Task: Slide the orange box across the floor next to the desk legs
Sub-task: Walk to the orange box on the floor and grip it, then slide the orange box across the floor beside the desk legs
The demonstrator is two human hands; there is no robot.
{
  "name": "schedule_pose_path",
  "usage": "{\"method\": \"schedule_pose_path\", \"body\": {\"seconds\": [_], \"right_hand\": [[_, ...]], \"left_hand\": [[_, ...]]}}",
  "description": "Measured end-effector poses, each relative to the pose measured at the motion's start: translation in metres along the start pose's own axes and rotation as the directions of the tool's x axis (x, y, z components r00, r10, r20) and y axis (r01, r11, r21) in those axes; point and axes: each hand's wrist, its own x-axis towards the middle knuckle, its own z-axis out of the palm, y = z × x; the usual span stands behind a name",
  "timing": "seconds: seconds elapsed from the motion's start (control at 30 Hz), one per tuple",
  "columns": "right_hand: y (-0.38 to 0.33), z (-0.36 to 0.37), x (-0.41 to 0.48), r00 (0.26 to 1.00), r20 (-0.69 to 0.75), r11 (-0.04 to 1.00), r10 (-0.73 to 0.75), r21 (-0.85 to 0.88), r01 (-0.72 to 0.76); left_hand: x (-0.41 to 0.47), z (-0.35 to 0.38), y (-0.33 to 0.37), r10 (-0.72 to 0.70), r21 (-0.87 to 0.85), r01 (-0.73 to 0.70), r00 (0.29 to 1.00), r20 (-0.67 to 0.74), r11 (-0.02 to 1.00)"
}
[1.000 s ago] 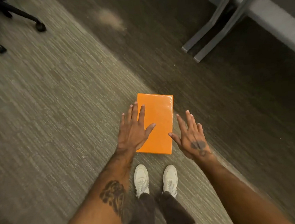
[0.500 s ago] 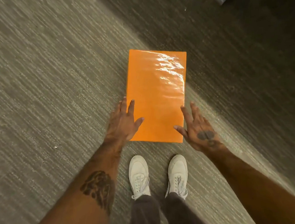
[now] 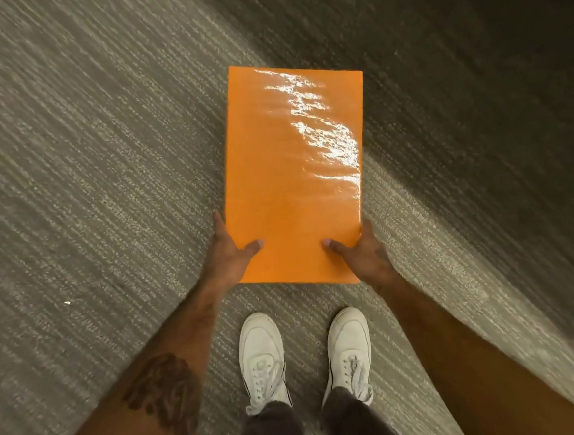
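Observation:
The orange box (image 3: 292, 169) is a flat glossy rectangle on the grey carpet, its long side running away from me. My left hand (image 3: 228, 256) grips its near left corner, thumb on top and fingers down the side. On the near right corner sits my right hand (image 3: 360, 254), held the same way with its thumb on the lid. The other fingers of both hands are hidden by the box's sides. The desk legs are out of view.
My two white shoes (image 3: 262, 360) (image 3: 349, 349) stand just behind the box. A darker strip of carpet (image 3: 475, 99) runs along the right and far side. A small white scrap (image 3: 66, 302) lies on the carpet at left.
Both hands went from hovering open beside the box to clasping its near corners. The view has dropped closer to the floor, and the desk legs have left the frame.

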Motion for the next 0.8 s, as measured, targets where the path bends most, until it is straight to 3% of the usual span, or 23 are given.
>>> {"method": "schedule_pose_path", "body": {"seconds": [0.13, 0.23, 0.53, 0.8], "right_hand": [[0.004, -0.008, 0.009, 0.989, 0.111, 0.978, 0.093, 0.176, -0.111], [0.002, -0.014, 0.007, 0.98, 0.16, 0.974, 0.123, 0.171, -0.15], [-0.021, -0.048, -0.034, 0.982, 0.14, 0.967, 0.128, 0.201, -0.155], [-0.054, -0.105, -0.066, 0.983, 0.102, 0.92, 0.151, 0.349, -0.177]], "left_hand": [[0.006, -0.005, -0.007, -0.027, -0.116, 0.039, 0.994, 0.102, 0.992], [0.005, -0.009, -0.006, 0.001, -0.134, 0.016, 0.992, 0.125, 0.991], [-0.021, -0.039, 0.034, 0.042, -0.102, -0.028, 0.989, 0.142, 0.994], [-0.024, -0.064, 0.128, 0.143, -0.032, -0.139, 0.952, 0.271, 0.99]]}}
